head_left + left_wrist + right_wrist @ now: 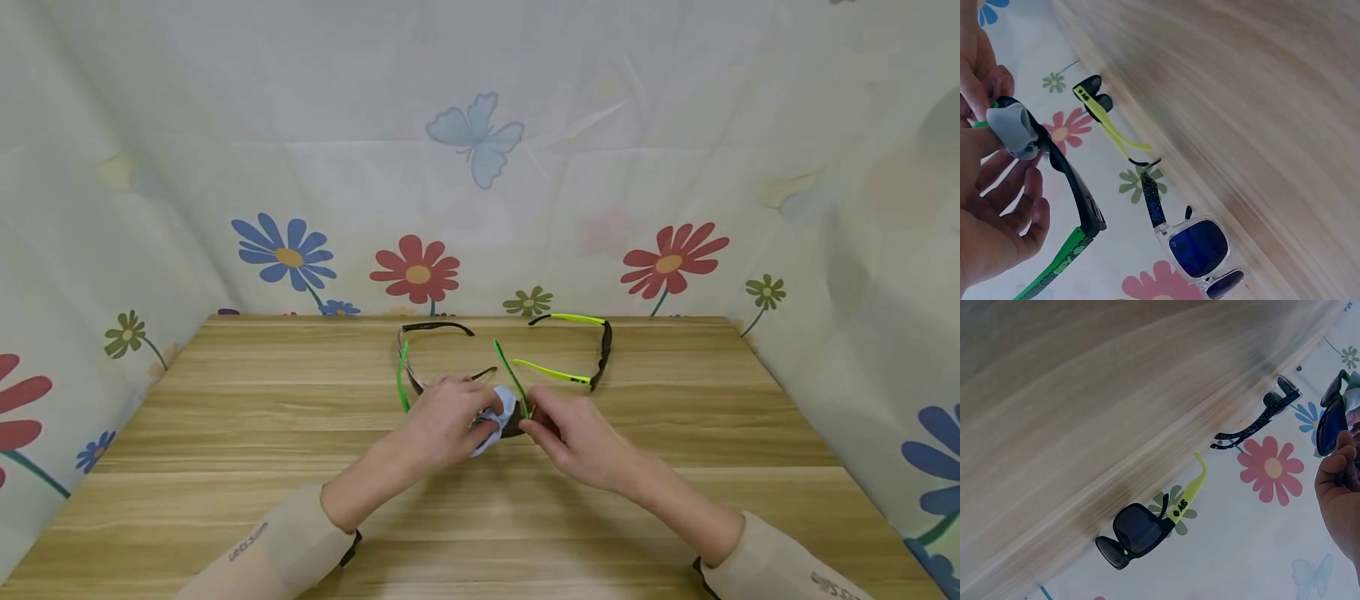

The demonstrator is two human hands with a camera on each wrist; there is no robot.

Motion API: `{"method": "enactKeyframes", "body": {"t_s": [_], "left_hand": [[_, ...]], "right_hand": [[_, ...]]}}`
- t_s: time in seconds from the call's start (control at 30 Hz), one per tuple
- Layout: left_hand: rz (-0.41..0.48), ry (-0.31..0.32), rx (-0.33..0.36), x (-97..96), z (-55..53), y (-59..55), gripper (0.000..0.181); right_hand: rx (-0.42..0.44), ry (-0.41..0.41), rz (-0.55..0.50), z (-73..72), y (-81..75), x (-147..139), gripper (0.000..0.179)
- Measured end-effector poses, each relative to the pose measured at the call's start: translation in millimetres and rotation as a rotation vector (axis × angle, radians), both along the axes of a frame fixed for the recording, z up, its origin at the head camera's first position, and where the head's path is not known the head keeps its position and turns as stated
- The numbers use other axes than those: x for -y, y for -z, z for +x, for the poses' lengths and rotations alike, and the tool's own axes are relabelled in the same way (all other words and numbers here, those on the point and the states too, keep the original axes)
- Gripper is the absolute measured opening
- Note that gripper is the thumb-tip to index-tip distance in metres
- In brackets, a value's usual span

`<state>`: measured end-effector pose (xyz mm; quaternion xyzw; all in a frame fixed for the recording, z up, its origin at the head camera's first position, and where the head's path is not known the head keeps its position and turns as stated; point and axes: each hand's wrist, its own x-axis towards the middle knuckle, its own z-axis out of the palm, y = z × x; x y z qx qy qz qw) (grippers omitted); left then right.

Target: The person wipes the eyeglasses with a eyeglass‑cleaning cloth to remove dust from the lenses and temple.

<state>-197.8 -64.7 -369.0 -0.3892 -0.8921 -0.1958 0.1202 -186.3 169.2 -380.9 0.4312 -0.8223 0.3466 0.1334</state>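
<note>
Sunglasses with green temples (1079,194) are held up between both hands over the table, their temples pointing away from the person. My left hand (447,421) pinches a pale blue-grey cloth (1015,130) folded over one lens; in the left wrist view its other fingers are loosely bent below the frame. At the right end, my right hand (583,437) grips the frame near the hinge of the green temple between thumb and fingers. One dark blue lens (1332,425) shows in the right wrist view. The cloth and left fingers partly hide the lenses in the head view.
Behind the hands on the wooden table (225,433) lie two more pairs: clear-framed sunglasses with dark speckled temples (1200,249) at left, and black sunglasses with yellow temples (604,354) at right. A flower-printed curtain (337,167) hangs along the table's back edge and sides.
</note>
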Motion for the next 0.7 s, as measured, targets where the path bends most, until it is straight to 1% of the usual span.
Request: {"method": "enactKeyframes", "body": {"t_s": [0.17,0.3,0.53,0.6,0.7], "left_hand": [[0.001,0.03,-0.003,-0.5,0.0,-0.8,0.013],[0.021,0.064,0.002,-1.7,0.4,-1.5,0.013],[0.077,0.073,0.068,-4.3,1.1,-2.1,0.013],[0.078,0.075,0.061,-4.8,1.2,-2.4,0.013],[0.064,0.082,0.024,-5.1,1.0,-2.5,0.012]], "right_hand": [[0.014,-0.003,0.005,0.4,-1.1,1.4,0.015],[0.019,-0.017,0.002,0.7,-1.9,2.9,0.014],[0.026,-0.039,-0.008,0.8,-1.3,4.1,0.017],[0.024,-0.037,-0.005,0.9,-1.3,4.3,0.016],[0.025,-0.032,0.0,1.2,-1.7,4.6,0.016]]}}
